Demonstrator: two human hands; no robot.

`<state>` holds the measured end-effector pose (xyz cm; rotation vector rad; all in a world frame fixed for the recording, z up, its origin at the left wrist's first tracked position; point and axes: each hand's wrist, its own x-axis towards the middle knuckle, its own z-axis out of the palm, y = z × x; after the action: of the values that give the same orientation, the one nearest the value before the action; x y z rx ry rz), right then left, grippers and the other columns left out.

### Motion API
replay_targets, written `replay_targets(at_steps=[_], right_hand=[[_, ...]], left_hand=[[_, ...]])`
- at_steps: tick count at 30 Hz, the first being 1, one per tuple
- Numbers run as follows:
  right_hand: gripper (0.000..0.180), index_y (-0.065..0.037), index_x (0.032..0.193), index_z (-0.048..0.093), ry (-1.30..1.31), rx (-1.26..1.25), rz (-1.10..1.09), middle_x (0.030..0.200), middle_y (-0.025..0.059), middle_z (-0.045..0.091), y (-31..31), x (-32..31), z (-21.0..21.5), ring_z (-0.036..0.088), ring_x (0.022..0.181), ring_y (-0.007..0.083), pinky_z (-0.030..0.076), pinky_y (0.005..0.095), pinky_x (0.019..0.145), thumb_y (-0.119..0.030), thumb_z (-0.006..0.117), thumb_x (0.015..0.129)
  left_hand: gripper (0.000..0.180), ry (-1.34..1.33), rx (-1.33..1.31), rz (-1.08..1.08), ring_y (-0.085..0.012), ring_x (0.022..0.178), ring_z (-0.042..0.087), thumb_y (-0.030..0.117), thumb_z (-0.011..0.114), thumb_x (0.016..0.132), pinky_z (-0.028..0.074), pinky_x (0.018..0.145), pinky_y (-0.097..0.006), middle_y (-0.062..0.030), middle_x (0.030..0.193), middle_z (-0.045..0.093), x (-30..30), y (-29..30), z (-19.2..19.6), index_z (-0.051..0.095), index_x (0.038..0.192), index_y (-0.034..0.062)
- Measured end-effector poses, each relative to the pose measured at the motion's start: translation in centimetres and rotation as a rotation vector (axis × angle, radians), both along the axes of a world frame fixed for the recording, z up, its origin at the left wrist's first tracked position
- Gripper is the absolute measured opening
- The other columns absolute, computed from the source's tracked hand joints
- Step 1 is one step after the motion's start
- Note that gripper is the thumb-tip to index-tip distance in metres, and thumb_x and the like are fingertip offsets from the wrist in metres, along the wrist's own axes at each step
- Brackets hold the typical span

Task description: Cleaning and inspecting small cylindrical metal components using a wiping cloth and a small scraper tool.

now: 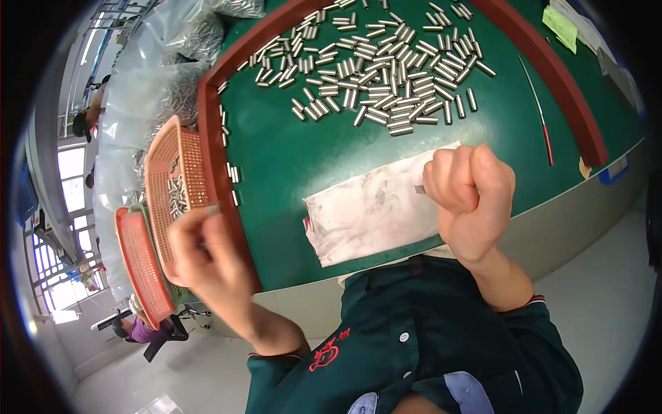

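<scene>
Your right hand (472,200) pinches one small metal pin (419,188) over the soiled cloth (372,210) at the desk's near edge | left hand (203,245) curled, grip unclear, beside the orange baskets (181,172) | most pins (386,69) lie loose at the far edge, few in the baskets.

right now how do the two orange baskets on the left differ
The upper orange mesh basket is tipped up on edge and holds small metal pins; the lower orange mesh basket shows no pins inside. The left hand is at the upper basket's rim, while the lower one sits beneath, untouched. Both are orange perforated plastic beside the table's red rim.
</scene>
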<state>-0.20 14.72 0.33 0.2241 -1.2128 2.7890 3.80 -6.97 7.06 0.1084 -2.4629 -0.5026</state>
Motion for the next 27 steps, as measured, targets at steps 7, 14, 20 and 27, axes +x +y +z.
replay_targets(at_steps=[7,14,20,27], right_hand=[[0.039,-0.007,0.05,0.025,-0.01,0.026,0.013,0.046,-0.0017,0.025,0.3,-0.2,-0.1,0.022,0.043,0.0071,0.018,0.0243,0.042,-0.015,0.034,0.087],[0.039,-0.007,0.05,0.025,0.014,0.03,0.023,0.046,-0.0018,0.025,0.1,-0.4,-0.3,0.022,0.043,0.0069,0.018,0.0242,0.042,-0.015,0.033,0.087],[0.038,-0.008,0.051,0.025,-0.008,0.039,0.023,0.047,-0.0018,0.026,0.5,-0.4,-0.2,0.021,0.043,0.0066,0.018,0.0239,0.043,-0.015,0.033,0.087],[0.038,-0.008,0.051,0.026,0.015,-0.008,0.03,0.047,-0.0021,0.025,0.3,-0.5,-0.5,0.022,0.044,0.0062,0.018,0.0237,0.042,-0.015,0.033,0.088]], left_hand=[[0.014,-0.119,-0.319,0.356,-0.0278,0.069,0.053,0.011,0.048,0.085,0.042,0.063,-0.035,-0.0168,0.075,0.053,-0.2,-12.4,1.6,0.047,0.087,-0.0025],[0.011,-0.074,-0.236,0.211,-0.0207,0.075,0.056,0.005,0.056,0.079,0.045,0.064,-0.03,-0.0116,0.08,0.056,-1.6,-7.8,1.3,0.057,0.088,-0.0012],[0.015,-0.195,-0.124,-0.396,-0.0285,0.077,0.055,-0.005,0.058,0.069,0.043,0.066,-0.034,-0.012,0.083,0.054,-7.6,0.9,-3.1,0.057,0.083,-0.0004],[0.019,-0.215,-0.23,-0.445,-0.0275,0.078,0.051,-0.005,0.059,0.066,0.042,0.069,-0.036,-0.0112,0.083,0.054,-9.9,2.0,-6.2,0.059,0.084,0.0]])
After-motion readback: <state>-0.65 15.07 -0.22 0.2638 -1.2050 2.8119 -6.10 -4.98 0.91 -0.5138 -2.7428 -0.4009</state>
